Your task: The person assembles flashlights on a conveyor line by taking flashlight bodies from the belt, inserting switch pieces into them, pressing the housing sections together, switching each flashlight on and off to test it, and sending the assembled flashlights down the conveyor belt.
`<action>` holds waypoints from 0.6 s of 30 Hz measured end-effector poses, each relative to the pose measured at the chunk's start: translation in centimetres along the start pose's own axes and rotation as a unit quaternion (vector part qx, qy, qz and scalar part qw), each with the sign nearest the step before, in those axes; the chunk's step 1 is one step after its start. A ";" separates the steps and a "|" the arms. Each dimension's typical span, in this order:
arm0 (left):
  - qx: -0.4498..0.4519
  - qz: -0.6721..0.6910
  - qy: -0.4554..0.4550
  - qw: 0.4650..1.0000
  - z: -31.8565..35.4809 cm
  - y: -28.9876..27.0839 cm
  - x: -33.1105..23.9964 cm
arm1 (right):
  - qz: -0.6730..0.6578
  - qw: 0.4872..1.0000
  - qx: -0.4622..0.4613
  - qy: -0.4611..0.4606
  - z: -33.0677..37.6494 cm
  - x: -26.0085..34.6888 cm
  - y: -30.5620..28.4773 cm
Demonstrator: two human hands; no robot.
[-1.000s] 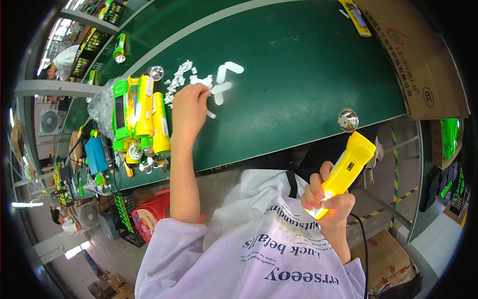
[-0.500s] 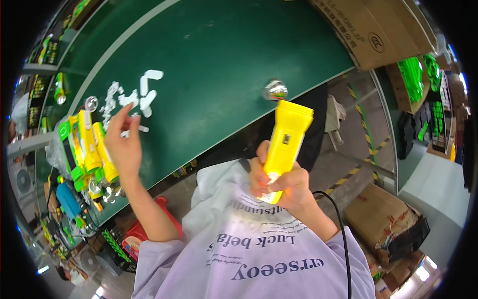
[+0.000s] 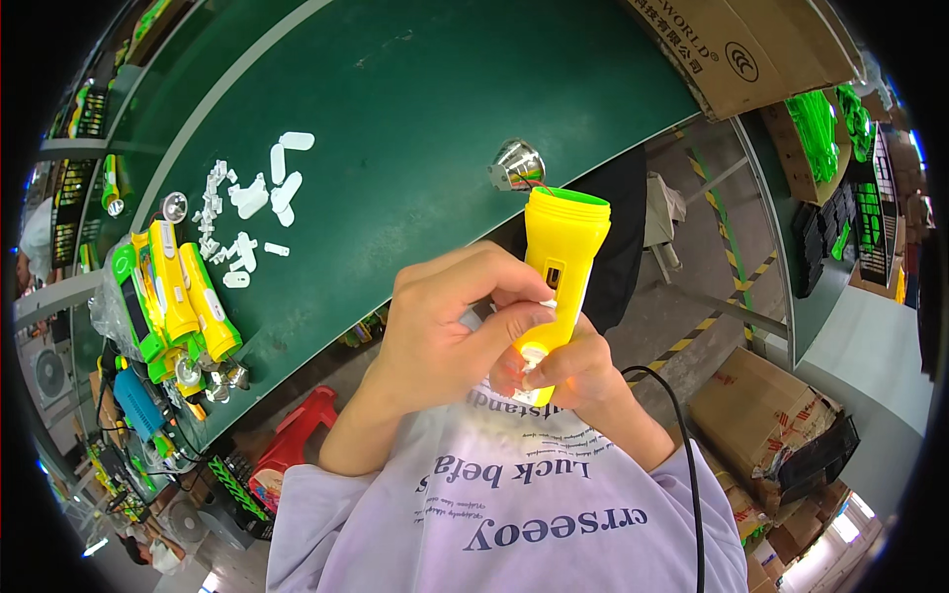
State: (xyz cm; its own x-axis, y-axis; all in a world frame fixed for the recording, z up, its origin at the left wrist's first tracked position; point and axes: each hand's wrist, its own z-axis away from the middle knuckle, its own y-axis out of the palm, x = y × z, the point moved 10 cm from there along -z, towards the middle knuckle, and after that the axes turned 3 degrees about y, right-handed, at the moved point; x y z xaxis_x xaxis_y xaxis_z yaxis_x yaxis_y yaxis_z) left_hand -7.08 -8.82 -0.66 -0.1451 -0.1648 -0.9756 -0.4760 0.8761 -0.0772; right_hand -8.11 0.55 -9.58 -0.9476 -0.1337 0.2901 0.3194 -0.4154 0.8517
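My right hand (image 3: 581, 368) is wrapped around the narrow end of a yellow flashlight body (image 3: 573, 232), which stands tilted with its wide, open end away from me. A small rectangular slot (image 3: 553, 279) shows in its side. My left hand (image 3: 445, 321) is at that side, thumb and forefinger pinching a small white plastic piece (image 3: 548, 303) just below the slot; the fingers mostly hide it. A shiny reflector (image 3: 517, 165) lies at the table's edge, with a thin red wire running toward the body's open end. White bits show near my right thumb.
Small white plastic parts (image 3: 252, 198) lie loose on the green table (image 3: 395, 128). Yellow-and-green flashlights (image 3: 178, 296) are piled at the left. A cardboard box (image 3: 746, 54) occupies the far right corner; a red stool (image 3: 297, 435) stands below the table edge.
My left hand has moved from the white parts to the flashlight body, bringing a small white piece. The flashlight body and reflector have shifted slightly left.
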 end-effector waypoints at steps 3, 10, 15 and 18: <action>-0.023 -0.010 0.019 0.999 -0.1 -0.5 0.2 | 0.019 0.999 0.035 0.004 -0.1 0.1 0.5; -0.018 -0.010 -0.007 1.000 0.0 -0.2 0.9 | 0.060 0.998 0.018 0.003 0.0 0.2 0.8; -0.078 0.081 -0.088 0.990 0.2 -1.0 3.0 | 0.086 0.996 0.011 -0.001 0.0 0.4 0.4; -0.003 0.164 -0.156 0.974 -0.1 0.3 5.0 | 0.105 0.993 0.045 -0.008 0.0 0.3 0.9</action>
State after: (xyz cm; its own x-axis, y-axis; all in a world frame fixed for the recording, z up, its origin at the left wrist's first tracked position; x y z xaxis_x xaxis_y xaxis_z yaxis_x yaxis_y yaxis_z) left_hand -8.03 -9.45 -5.55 -0.0207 0.2697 -0.9627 -0.4534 0.8557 0.2495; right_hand -8.10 0.20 -8.74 -0.8605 -0.1943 0.4710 0.5092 -0.2971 0.8077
